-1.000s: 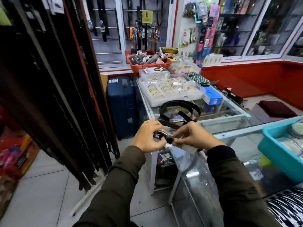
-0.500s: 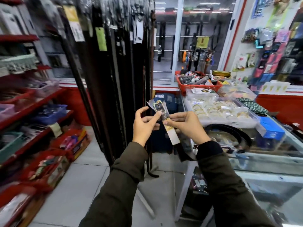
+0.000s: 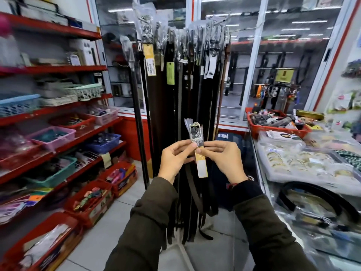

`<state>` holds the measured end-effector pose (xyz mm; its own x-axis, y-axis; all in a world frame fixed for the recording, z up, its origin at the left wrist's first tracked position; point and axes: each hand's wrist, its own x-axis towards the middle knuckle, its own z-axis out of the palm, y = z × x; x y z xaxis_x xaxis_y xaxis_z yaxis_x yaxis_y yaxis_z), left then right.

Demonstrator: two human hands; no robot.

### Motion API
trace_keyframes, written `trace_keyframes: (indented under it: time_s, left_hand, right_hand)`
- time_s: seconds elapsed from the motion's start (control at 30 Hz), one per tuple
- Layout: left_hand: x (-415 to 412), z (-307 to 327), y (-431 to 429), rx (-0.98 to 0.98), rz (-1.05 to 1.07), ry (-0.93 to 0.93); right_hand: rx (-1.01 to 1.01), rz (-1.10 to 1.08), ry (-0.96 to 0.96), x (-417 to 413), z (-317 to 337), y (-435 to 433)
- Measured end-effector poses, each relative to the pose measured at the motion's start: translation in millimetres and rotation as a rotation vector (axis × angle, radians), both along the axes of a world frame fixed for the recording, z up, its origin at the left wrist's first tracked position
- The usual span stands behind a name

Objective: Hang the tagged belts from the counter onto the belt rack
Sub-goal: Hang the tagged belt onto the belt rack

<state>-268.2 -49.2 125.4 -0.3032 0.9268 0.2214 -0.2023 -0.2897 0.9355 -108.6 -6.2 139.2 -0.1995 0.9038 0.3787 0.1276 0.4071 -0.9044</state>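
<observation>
While both hands were raised in front of the belt rack (image 3: 181,79), the scene stood like this:

Left grip: left hand (image 3: 172,160) closed, thumb and fingers pinching the wrapped buckle (image 3: 196,133) at its lower left edge.
Right grip: right hand (image 3: 224,160) closed, fingertips pinching the same buckle end from the right, just above the paper tag (image 3: 201,165).
Belt in hand: the strap fell dark below the hands and was hard to separate from the hanging belts behind it.
Task done: many belts already hung from the top of the rack, several with tags.
Task left: this belt was not yet on a hook; it seemed that it had to be lifted to the rack's top. At least one coiled belt (image 3: 316,204) lay near the front edge of the desk (image 3: 289,229).
Containers: a red basket (image 3: 273,127) at the desk's far edge held mixed dark goods; a clear tray (image 3: 304,163) held gold-coloured rings; baskets on the left shelves (image 3: 58,116) held small items, too blurred to name.
</observation>
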Motion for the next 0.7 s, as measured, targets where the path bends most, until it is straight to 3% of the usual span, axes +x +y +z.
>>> trace_keyframes:
  time_s: [0.17,0.43,0.7]
  left_hand:
    - [-13.3,23.0,5.3,0.159,0.124,-0.03]
    - [-48.8,94.9,16.6,0.254,0.208,-0.135]
    - [-88.4,169.7,18.5,0.397,0.268,-0.026]
  right_hand:
    - [0.021,0.216,0.072,-21.2,26.3,11.9]
    - [0.04,0.317,0.287,-75.7,89.4,39.4]
    - [0.131,0.368,0.394,-123.3,169.2,53.8]
